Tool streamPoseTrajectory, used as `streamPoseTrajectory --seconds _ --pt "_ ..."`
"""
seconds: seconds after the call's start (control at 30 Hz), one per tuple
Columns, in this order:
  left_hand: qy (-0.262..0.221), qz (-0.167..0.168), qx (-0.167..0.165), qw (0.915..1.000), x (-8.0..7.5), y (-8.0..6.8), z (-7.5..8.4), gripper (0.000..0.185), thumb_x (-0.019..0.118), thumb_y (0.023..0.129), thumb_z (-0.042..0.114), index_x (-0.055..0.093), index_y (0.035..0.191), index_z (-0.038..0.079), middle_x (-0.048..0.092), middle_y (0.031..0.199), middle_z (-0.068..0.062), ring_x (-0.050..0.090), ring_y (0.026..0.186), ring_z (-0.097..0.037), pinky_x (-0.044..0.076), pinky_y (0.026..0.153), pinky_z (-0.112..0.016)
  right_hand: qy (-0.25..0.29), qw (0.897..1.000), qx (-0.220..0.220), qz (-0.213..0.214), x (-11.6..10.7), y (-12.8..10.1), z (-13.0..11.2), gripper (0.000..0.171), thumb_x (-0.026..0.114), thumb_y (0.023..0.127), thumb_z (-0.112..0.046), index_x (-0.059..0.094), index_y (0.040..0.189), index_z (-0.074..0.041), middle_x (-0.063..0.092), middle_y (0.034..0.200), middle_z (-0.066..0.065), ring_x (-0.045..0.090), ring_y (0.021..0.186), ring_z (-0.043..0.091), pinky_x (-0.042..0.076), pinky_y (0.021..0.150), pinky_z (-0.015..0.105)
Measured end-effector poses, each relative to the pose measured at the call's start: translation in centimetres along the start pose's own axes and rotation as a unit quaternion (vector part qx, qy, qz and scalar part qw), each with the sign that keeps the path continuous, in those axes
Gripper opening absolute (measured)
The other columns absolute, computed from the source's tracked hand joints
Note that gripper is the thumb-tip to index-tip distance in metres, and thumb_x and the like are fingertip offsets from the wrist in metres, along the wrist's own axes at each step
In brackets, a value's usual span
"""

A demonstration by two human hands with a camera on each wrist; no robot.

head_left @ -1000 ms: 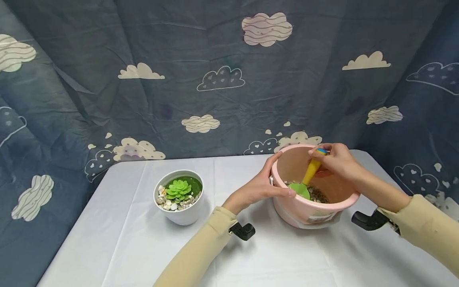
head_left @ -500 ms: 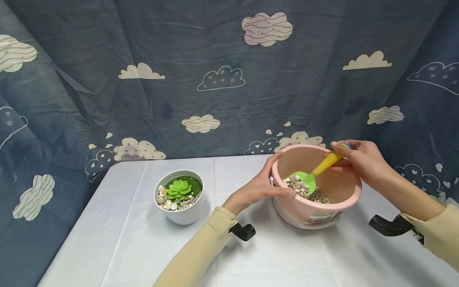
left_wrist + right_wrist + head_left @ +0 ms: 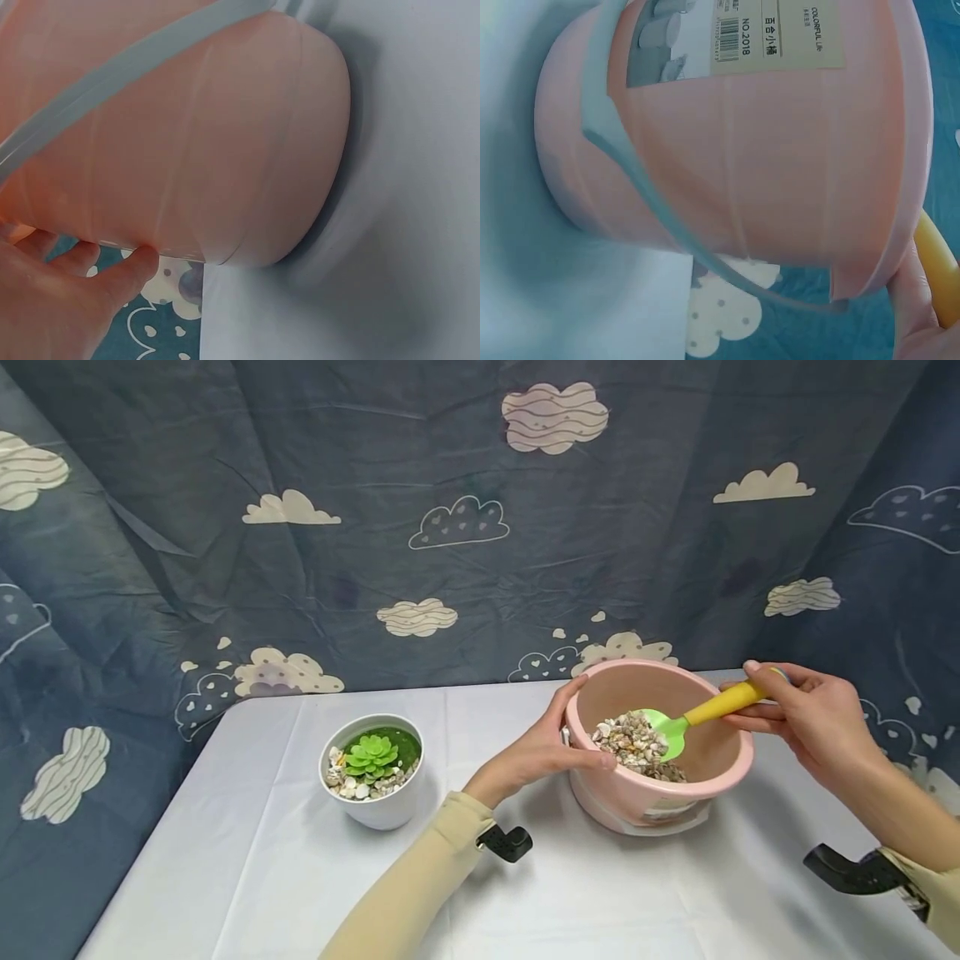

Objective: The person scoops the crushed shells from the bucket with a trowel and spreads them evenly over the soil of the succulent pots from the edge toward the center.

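Note:
A pink bucket (image 3: pixel 660 812) with a pale handle strap stands on the white table, small pebbles (image 3: pixel 630 743) inside it. My left hand (image 3: pixel 521 766) holds the bucket's left side, thumb at the front rim and fingers toward the back; the left wrist view shows fingers against its outer wall. In my right hand (image 3: pixel 813 714) is a small shovel (image 3: pixel 723 703), pinched by the end of its yellow handle. Its green blade is inside the bucket, tilted beside the pebbles. The right wrist view shows the bucket's label (image 3: pixel 780 37) and part of the yellow handle.
A white pot (image 3: pixel 382 810) with a green succulent (image 3: pixel 371 756), moss and pebbles stands on the table (image 3: pixel 285 885) to the left. A dark cloud-print cloth (image 3: pixel 337 568) hangs behind and at the sides. Black wrist cameras sit at both cuffs.
My right hand has moved right with the shovel, tipping the handle lower. The blade has come up out of the pebbles, and more pebbles now show in the bucket. My left hand stays put.

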State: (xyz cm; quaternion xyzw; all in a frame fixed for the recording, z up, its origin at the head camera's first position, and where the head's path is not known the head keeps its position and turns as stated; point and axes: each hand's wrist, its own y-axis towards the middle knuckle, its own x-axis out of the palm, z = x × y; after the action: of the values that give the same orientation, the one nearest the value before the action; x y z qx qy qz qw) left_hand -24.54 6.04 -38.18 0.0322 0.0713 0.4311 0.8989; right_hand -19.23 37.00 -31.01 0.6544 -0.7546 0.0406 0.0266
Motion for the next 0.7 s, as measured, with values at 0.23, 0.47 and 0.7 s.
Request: streamPoseTrajectory --seconds 0.23,0.47,0.7 --pt "0.001 0.001 0.002 1.0 0.0 0.0 0.0 0.108 0.084 0.075 0.016 0.016 0.154 0.042 0.023 0.157 0.008 0.03 0.139 -0.012 0.025 0.11 -0.033 0.069 0.996 -0.031 0.037 -0.9 -0.9 1.0 0.024 0.073 0.09 -0.021 0.064 0.109 -0.011 0.072 0.094 0.003 0.073 0.077 0.022 0.057 0.063 0.035" --pt "-0.002 0.005 0.003 1.0 0.0 -0.2 -0.1 0.109 0.084 0.074 0.017 0.015 0.156 0.04 0.023 0.157 0.01 0.029 0.139 -0.009 0.025 0.11 -0.036 0.104 0.99 -0.058 0.073 -1.1 -1.5 2.0 0.03 0.076 0.087 -0.022 0.066 0.111 -0.009 0.074 0.096 0.005 0.073 0.08 0.021 0.057 0.062 0.035" --pt "-0.002 0.017 0.017 0.9997 0.1 -0.4 -0.1 0.108 0.085 0.074 0.017 0.017 0.156 0.036 0.027 0.155 0.012 0.03 0.139 -0.01 0.032 0.106 -0.033 0.133 0.984 -0.081 0.082 -0.7 -1.6 2.0 0.03 0.076 0.086 -0.018 0.067 0.112 -0.005 0.074 0.096 0.007 0.073 0.084 0.021 0.057 0.06 0.038"
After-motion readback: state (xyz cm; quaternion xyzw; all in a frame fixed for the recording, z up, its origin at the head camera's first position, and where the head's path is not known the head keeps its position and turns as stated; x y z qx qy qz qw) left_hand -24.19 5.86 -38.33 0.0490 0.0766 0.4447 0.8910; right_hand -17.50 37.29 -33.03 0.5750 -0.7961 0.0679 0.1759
